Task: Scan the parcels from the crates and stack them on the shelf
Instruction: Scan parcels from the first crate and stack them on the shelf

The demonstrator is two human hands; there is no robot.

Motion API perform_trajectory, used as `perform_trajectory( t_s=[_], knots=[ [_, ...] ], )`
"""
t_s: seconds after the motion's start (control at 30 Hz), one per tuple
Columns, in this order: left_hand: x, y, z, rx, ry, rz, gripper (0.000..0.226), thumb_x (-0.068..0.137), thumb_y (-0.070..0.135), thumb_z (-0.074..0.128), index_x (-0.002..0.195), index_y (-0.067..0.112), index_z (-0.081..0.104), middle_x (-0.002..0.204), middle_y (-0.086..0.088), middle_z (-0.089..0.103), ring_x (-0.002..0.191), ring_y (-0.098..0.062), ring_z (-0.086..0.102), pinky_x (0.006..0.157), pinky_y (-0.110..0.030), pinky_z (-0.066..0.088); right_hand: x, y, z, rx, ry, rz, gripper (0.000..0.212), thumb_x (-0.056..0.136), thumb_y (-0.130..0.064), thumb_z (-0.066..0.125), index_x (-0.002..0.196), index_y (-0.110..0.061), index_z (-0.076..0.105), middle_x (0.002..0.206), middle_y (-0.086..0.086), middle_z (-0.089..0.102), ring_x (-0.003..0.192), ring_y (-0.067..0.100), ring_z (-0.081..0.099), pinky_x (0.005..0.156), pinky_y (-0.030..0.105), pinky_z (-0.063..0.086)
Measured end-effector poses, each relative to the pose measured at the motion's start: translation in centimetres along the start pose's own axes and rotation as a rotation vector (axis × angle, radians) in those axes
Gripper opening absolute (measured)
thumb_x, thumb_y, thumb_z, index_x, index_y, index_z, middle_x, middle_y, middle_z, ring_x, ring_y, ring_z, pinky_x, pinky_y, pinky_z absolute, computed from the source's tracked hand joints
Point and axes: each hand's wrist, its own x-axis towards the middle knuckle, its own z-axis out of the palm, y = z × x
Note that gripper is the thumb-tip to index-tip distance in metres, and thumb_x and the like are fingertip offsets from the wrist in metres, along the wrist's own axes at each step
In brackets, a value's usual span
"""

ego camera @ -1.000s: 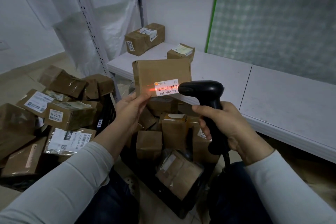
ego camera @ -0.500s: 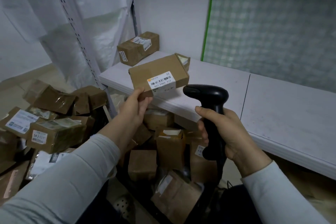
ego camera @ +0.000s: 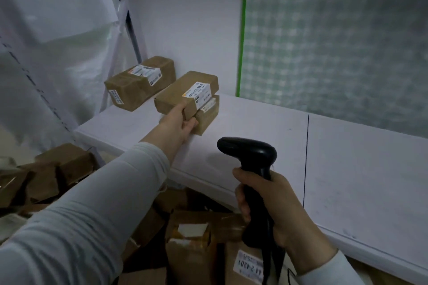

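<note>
Centre frame, the left hand (ego camera: pixel 177 122) is clamped on a labelled parcel (ego camera: pixel 185 93), setting it atop a smaller parcel (ego camera: pixel 206 116) on the white shelf (ego camera: pixel 254 127). A third box (ego camera: pixel 139 83) sits upper left. The right hand (ego camera: pixel 275 206) grips the barcode scanner (ego camera: pixel 251 159). Many parcels (ego camera: pixel 192 245) at the bottom remain, so I judge the work barely begun.

Single head-worn wide-angle view, no second view to overlap. It is aimed forward and down across the white shelf (ego camera: pixel 254 122) toward the back-left corner. Both forearms are seen close at the bottom edge; the left hand (ego camera: pixel 178 122) is reached farther out, the right hand (ego camera: pixel 266 203) sits nearer. Straight lines are bowed at the frame edges.
</note>
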Motion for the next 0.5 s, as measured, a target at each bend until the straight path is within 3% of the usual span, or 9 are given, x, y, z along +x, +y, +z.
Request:
perform_trajectory(
  t_s=[0.07, 0.13, 0.2, 0.27, 0.43, 0.5],
  knots=[
    [0.7, 0.0, 0.6, 0.026, 0.01, -0.001, 0.046, 0.085, 0.026, 0.07, 0.125, 0.01, 0.056, 0.099, -0.012, 0.064, 0.089, -0.023, 0.066, 0.049, -0.023, 0.057, 0.9, 0.2, -0.3, 0.008, -0.005, 0.016, 0.02, 0.084, -0.02, 0.069, 0.078, -0.006, 0.056, 0.056, 0.011, 0.057, 0.039, 0.019, 0.047, 0.04, 0.025, 0.04],
    [1.2, -0.2, 1.0, 0.038, 0.011, -0.014, 0.047, 0.084, 0.026, 0.072, 0.125, 0.011, 0.057, 0.095, -0.01, 0.063, 0.081, -0.02, 0.065, 0.053, -0.025, 0.058, 1.5, 0.5, -0.5, 0.008, -0.009, 0.023, 0.02, 0.085, -0.02, 0.069, 0.08, -0.005, 0.057, 0.055, 0.01, 0.056, 0.038, 0.019, 0.047, 0.041, 0.025, 0.04],
    [1.3, -0.3, 1.4, 0.048, 0.016, -0.031, 0.046, 0.084, 0.033, 0.071, 0.123, 0.012, 0.057, 0.089, -0.008, 0.059, 0.074, -0.016, 0.06, 0.065, -0.028, 0.059, 1.9, 0.6, -0.7, 0.007, -0.012, 0.033, 0.019, 0.086, -0.02, 0.068, 0.081, -0.005, 0.057, 0.055, 0.01, 0.057, 0.038, 0.019, 0.047, 0.042, 0.025, 0.04],
    [1.3, -0.2, 1.5, 0.045, 0.029, -0.046, 0.05, 0.084, 0.04, 0.069, 0.124, 0.014, 0.055, 0.089, -0.006, 0.056, 0.081, -0.017, 0.058, 0.076, -0.032, 0.056, 2.2, 0.7, -0.8, 0.009, -0.015, 0.045, 0.019, 0.086, -0.02, 0.068, 0.082, -0.006, 0.057, 0.055, 0.01, 0.057, 0.038, 0.019, 0.047, 0.042, 0.025, 0.04],
    [2.0, 0.3, 1.3, 0.09, 0.05, -0.05, 0.056, 0.084, 0.047, 0.068, 0.127, 0.014, 0.055, 0.084, -0.005, 0.058, 0.067, -0.014, 0.057, 0.056, -0.026, 0.056, 2.5, 0.5, -0.8, 0.005, -0.037, 0.053, 0.017, 0.086, -0.021, 0.068, 0.085, -0.008, 0.059, 0.058, 0.01, 0.058, 0.04, 0.019, 0.047, 0.043, 0.025, 0.041],
    [1.7, 0.4, 1.4, 0.117, 0.047, -0.048, 0.054, 0.084, 0.051, 0.065, 0.121, 0.013, 0.056, 0.082, -0.005, 0.059, 0.062, -0.013, 0.056, 0.055, -0.025, 0.056, 2.6, 0.5, -0.8, 0.007, -0.04, 0.052, 0.016, 0.086, -0.021, 0.068, 0.086, -0.008, 0.059, 0.057, 0.01, 0.058, 0.04, 0.019, 0.047, 0.042, 0.025, 0.041]
  ],
)
